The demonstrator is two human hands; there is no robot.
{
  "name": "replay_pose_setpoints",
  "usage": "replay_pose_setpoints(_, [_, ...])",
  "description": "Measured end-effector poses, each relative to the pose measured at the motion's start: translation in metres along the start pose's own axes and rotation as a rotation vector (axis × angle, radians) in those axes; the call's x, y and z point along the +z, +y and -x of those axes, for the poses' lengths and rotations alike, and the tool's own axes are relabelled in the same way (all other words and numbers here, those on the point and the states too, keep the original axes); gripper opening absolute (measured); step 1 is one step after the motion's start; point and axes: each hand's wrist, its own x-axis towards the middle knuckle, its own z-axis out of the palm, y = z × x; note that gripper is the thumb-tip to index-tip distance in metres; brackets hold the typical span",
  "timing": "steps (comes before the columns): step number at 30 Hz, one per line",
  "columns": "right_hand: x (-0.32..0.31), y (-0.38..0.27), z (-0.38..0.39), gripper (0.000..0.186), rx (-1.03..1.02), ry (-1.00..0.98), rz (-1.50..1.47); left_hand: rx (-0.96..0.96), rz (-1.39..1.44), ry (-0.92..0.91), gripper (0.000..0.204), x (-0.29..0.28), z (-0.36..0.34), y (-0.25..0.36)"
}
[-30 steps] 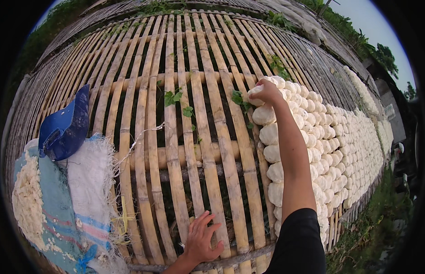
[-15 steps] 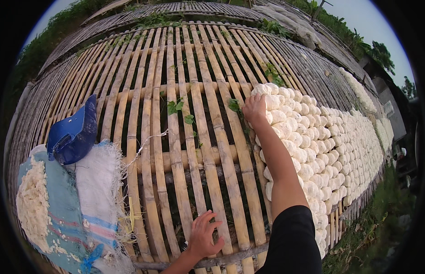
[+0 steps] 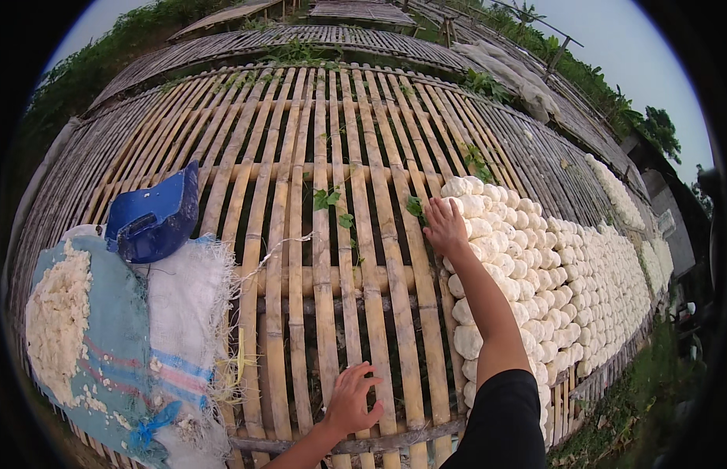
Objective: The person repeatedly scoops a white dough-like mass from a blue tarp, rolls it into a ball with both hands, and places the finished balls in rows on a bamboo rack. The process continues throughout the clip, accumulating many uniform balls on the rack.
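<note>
Rows of rounded white lumps [image 3: 527, 262], like flattened balls of a damp, doughy stuff, lie packed together on the bamboo slat rack [image 3: 324, 273]. My right hand [image 3: 446, 228] reaches to the left edge of these rows near their far corner, fingers stretched out and palm down beside the edge lumps. It appears to touch them; its underside is hidden. Over the slats at the front hovers my left hand [image 3: 352, 400], its fingers spread and slightly curled, with nothing in them.
At left, a crumbly white heap [image 3: 60, 316] lies on a blue-green and white woven sack [image 3: 187, 301] with frayed edges. A blue plastic dustpan-like scoop [image 3: 156, 223] rests at its far end. Green leaves [image 3: 326, 198] poke through gaps. More racks [image 3: 246, 51] stand behind.
My right hand has eased off the corner lump, its fingers now stretched out along the edge. The left hand has hardly moved. The view has tilted up slightly.
</note>
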Motion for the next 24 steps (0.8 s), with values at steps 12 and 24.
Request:
replay_pose_setpoints(12, [-0.013,-0.019,0.123,0.069,0.001,0.423,-0.060,0.045,-0.032,0.029,0.036,0.008,0.002,-0.005])
replay_pose_setpoints(24, [-0.023,-0.028,0.244,0.063,-0.039,0.067,-0.123,0.074,-0.131,0.039,0.034,0.012,0.000,-0.009])
